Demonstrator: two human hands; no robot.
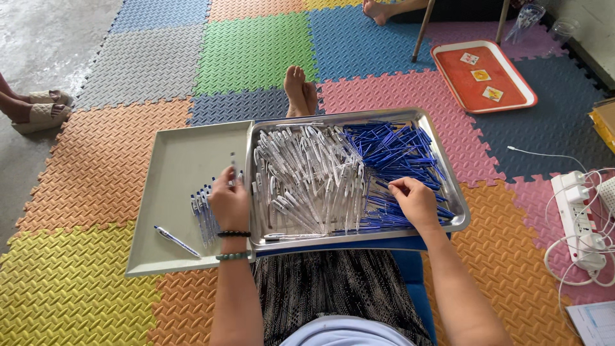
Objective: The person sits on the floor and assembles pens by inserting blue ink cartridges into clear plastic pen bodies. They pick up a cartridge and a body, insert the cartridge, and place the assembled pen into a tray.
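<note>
the person is sitting on a floor of coloured foam mats, two trays resting across the lap. the left hand is lying at the right edge of the grey tray, fingers curled around one pen part that is sticking up above the knuckles; a small row of finished blue pens is lying just beside that hand, too tightly packed to count, and one single pen is lying apart, lower left on the same tray. the right hand is resting in the steel tray, fingertips pinching into the heap of blue refills; whether it is gripping one i cannot tell. left of that heap a pile of clear pen barrels is filling the tray's middle; both heaps are beyond counting. two bead bracelets are sitting on the left wrist. around: one red tray carrying three cards, a white power strip with cables at right, another person's sandalled feet at left.
</note>
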